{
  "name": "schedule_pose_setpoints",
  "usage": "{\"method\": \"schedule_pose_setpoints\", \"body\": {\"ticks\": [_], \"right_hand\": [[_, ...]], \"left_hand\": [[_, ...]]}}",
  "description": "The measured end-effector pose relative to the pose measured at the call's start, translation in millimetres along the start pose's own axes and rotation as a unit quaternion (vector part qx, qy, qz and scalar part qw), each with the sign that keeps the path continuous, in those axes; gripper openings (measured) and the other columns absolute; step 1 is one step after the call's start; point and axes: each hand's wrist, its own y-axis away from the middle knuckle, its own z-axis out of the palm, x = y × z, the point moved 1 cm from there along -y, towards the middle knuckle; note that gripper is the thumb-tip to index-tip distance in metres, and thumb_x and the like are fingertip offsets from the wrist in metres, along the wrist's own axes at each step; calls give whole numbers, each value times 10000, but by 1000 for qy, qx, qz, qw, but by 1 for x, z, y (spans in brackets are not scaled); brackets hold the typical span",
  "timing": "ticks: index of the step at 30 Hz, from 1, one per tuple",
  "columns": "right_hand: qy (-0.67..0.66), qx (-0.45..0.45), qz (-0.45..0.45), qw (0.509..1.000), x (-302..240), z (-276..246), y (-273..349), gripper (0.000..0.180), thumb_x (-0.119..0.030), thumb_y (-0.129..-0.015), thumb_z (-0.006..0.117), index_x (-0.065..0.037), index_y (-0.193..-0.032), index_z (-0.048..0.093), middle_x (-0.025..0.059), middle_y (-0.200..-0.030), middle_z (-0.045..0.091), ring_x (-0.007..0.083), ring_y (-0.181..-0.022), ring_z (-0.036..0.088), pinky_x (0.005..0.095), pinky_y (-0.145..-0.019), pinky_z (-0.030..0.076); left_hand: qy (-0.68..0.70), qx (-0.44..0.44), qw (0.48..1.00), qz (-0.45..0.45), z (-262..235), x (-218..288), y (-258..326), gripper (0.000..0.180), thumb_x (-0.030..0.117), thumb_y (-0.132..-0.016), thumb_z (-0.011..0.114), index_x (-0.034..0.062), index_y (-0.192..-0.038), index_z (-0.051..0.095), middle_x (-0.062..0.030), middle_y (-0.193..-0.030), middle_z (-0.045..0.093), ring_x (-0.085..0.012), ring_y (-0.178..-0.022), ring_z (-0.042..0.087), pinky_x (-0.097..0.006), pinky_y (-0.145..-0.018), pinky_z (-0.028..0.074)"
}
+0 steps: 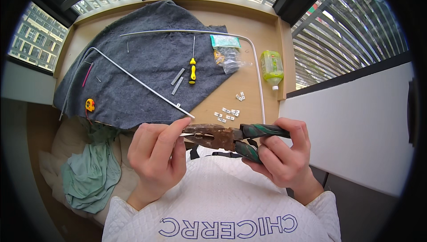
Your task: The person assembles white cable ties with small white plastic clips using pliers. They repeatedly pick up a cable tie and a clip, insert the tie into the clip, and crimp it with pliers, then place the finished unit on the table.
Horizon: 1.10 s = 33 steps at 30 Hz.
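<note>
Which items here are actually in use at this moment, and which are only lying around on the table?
In use:
- rusty pliers, gripped by the right hand
- small metal strip, held in the pliers' tip by the left hand

Lying about:
- yellow screwdriver
- bent metal rods
- small white clips
- green bottle
- tape measure
- grey cloth

Daylight pours through the barred corner windows (351, 33) onto a light wooden table (262, 33), a plain white wall panel (356, 126) standing just beside it.
</note>
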Motion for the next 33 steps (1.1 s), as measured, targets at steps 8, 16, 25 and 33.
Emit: {"method": "schedule_pose_setpoints", "body": {"ticks": [8,16,25,33], "right_hand": [[-25,14,-10,1000,3,2,-1,406,-376,-693,849,-53,-716,603,58,-839,672,361,-963,619,464,-752,470],[-23,10,-3,1000,3,0,-4,417,-366,-691,858,-51,-706,585,65,-842,677,369,-976,625,474,-765,480],[-9,6,-8,1000,0,4,-1,372,-305,-657,870,-43,-723,615,70,-819,662,380,-917,624,434,-717,514],[2,-10,9,1000,-8,12,-1,353,-246,-618,886,-47,-728,616,61,-817,652,381,-914,621,433,-741,529]], "left_hand": [[4,-24,999,23,2,-8,-1,180,-7,-828,665,26,-1002,698,-88,-821,606,-282,-673,565,-395,-619,419],[29,-18,999,1,3,-6,3,123,19,-888,634,9,-1006,668,-119,-825,589,-289,-688,562,-407,-625,413],[-39,-4,999,36,6,-7,-3,104,38,-896,656,18,-997,670,-98,-803,587,-270,-670,560,-396,-621,400],[-70,29,997,18,14,-12,2,110,19,-882,677,15,-991,695,-88,-771,607,-257,-645,583,-378,-604,418]]}}
